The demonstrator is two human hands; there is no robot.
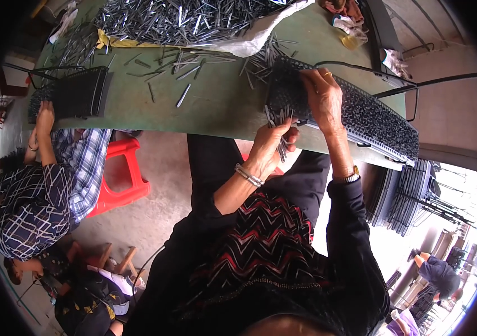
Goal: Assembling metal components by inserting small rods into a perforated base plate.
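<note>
My left hand (267, 144) is closed round a bunch of slim grey metal pieces (283, 150), their ends sticking out above and below the fingers. Beside it, my right hand (324, 99) bends over a long black perforated rack (375, 115) at the table's near right edge. Its fingertips are pinched together at the rack's surface, and whatever they hold is hidden. Many small dark ends stand close together along the rack. Loose slim pieces (183, 95) lie on the green table, left of the rack.
A large heap of slim metal pieces (177, 22) lies on a white sheet (261, 36) at the back. On the left, a co-worker's hands (44, 117) touch another black rack (78, 92). A red stool (132, 179) stands below; stacked dark racks (403, 196) are at right.
</note>
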